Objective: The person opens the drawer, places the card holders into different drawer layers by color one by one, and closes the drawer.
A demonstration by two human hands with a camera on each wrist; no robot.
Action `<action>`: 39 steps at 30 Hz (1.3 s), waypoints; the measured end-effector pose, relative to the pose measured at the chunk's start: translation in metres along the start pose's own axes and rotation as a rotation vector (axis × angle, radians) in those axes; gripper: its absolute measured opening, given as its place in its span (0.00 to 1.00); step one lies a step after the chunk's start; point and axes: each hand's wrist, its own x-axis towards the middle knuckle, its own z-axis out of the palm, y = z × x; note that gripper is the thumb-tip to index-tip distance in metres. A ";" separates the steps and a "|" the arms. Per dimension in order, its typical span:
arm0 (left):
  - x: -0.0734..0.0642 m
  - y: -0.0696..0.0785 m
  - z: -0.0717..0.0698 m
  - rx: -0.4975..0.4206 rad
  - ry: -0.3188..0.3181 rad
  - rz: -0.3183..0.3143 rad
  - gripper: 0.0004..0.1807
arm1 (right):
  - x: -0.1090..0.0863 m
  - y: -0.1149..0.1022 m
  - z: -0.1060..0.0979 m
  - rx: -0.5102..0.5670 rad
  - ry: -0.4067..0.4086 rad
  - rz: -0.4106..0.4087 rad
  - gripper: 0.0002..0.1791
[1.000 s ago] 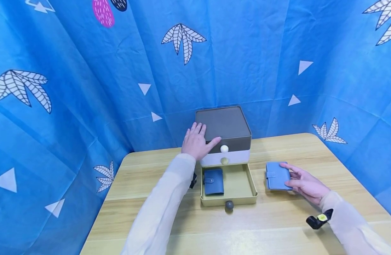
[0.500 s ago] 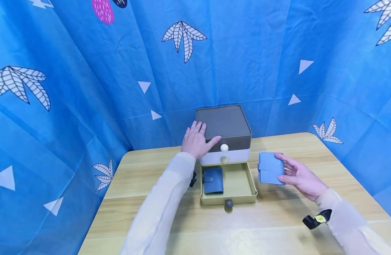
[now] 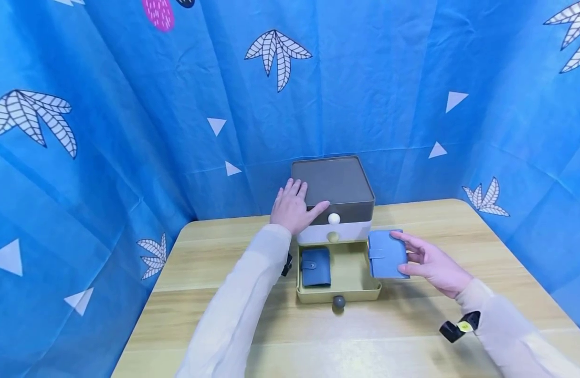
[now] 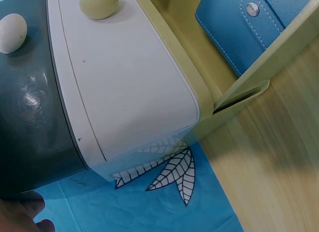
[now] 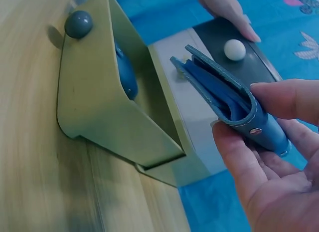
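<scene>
A light blue wallet point(image 3: 387, 255) with a snap strap is pinched by my right hand point(image 3: 433, 268), thumb on one side and fingers on the other. In the head view it overlaps the right wall of the pulled-out bottom drawer point(image 3: 351, 265). The right wrist view shows this wallet point(image 5: 234, 95) edge-on, folded, near the drawer's side. A darker blue wallet point(image 3: 316, 268) lies in the left part of that drawer. My left hand point(image 3: 293, 206) rests with spread fingers on the left edge of the grey top of the drawer box point(image 3: 334, 181).
Two upper drawers, one grey with a white knob point(image 3: 334, 218) and one white with a cream knob point(image 3: 333, 237), are closed. A dark grey knob point(image 3: 339, 302) juts from the open drawer's front. Behind the wooden table point(image 3: 214, 283) hangs a blue patterned curtain point(image 3: 356, 94).
My right hand has lifted the light blue wallet off the table and carried it left to the drawer's right side. The left hand stays in place on the box.
</scene>
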 end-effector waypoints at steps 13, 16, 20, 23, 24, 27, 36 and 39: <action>0.003 -0.002 0.003 -0.009 -0.001 -0.001 0.62 | 0.028 0.000 0.027 -0.055 -0.074 0.067 0.39; 0.003 -0.003 0.002 -0.007 0.002 -0.001 0.62 | 0.035 0.001 0.032 -0.079 -0.079 0.082 0.39; 0.003 -0.003 0.002 -0.001 0.005 -0.001 0.62 | 0.044 0.000 0.040 -0.120 -0.073 0.103 0.38; 0.002 -0.003 0.002 0.001 0.008 0.002 0.61 | 0.052 -0.003 0.046 -0.162 -0.077 0.110 0.38; 0.002 -0.003 0.002 0.001 0.012 0.001 0.61 | 0.055 -0.004 0.048 -0.171 -0.079 0.114 0.38; 0.001 -0.003 0.002 0.005 0.016 -0.008 0.61 | 0.063 -0.008 0.052 -0.185 -0.091 0.140 0.37; -0.002 -0.001 0.001 0.005 0.014 -0.004 0.60 | 0.077 -0.014 0.062 -0.162 -0.138 0.264 0.37; -0.001 0.000 0.002 0.006 0.015 -0.004 0.60 | 0.079 -0.013 0.064 -0.218 -0.126 0.274 0.37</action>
